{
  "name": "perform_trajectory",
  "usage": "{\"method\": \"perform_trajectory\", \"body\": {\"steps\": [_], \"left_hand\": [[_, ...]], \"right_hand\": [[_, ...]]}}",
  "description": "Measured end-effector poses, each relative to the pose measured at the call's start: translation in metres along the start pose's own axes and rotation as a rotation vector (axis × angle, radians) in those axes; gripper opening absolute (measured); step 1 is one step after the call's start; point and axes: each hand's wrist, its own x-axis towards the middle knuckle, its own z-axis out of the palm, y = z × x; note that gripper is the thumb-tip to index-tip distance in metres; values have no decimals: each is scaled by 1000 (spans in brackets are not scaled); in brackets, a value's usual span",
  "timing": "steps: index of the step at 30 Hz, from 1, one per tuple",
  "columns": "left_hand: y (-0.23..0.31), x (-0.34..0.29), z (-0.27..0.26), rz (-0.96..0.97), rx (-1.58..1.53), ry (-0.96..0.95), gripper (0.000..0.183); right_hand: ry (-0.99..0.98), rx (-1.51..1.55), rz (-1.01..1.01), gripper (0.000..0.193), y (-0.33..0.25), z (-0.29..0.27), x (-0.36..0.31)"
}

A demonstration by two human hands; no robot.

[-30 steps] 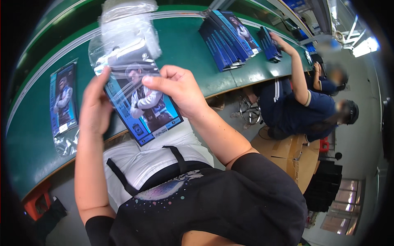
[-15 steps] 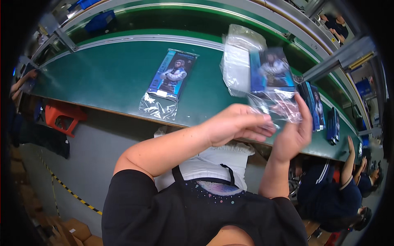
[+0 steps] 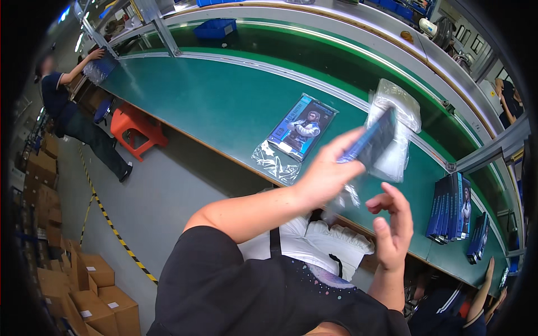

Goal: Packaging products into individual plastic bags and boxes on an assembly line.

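My left hand (image 3: 330,171) grips a flat dark-blue box (image 3: 374,139) in a clear plastic bag, tilted and smeared by motion above the table. The bag's loose end hangs below my fingers. Close by on the right, my right hand (image 3: 392,225) is raised with its fingers apart and curled a little, holding nothing. Another bagged box (image 3: 304,127), printed with a figure in a white and blue jacket, lies flat on the green table (image 3: 190,106), its clear flap toward me. Behind the held box rests a stack of clear plastic bags (image 3: 394,106).
Blue boxes (image 3: 450,208) stand in a row at the right, with a smaller group (image 3: 478,238) beyond. A blue bin (image 3: 215,28) sits at the back. Co-workers stand at the far left and lower right. An orange stool (image 3: 136,130) and cartons (image 3: 106,305) are on the floor.
My view has turned left. My left hand has taken hold of the bagged box and tilted it; my right hand has come away from the bag and is apart from it.
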Motion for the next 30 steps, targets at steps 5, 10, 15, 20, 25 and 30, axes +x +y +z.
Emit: {"method": "perform_trajectory", "body": {"steps": [5,10,15,20,25,30], "left_hand": [[0,6,-77,512,1188,235,55],[-33,5,-110,273,1633,62,53],[-16,17,-87,340,1642,91,51],[-31,35,-41,477,1425,-229,39],[-69,57,-8,680,1382,-556,34],[-75,70,-1,667,1276,-539,21]], "right_hand": [[152,-60,143,33,12,-28,-10],[224,-219,149,26,8,-78,-11],[519,-513,92,30,10,-160,11],[450,-1347,472,91,50,-223,9],[415,-1294,663,82,55,-215,-2],[594,-1034,117,76,24,-172,-3]]}}
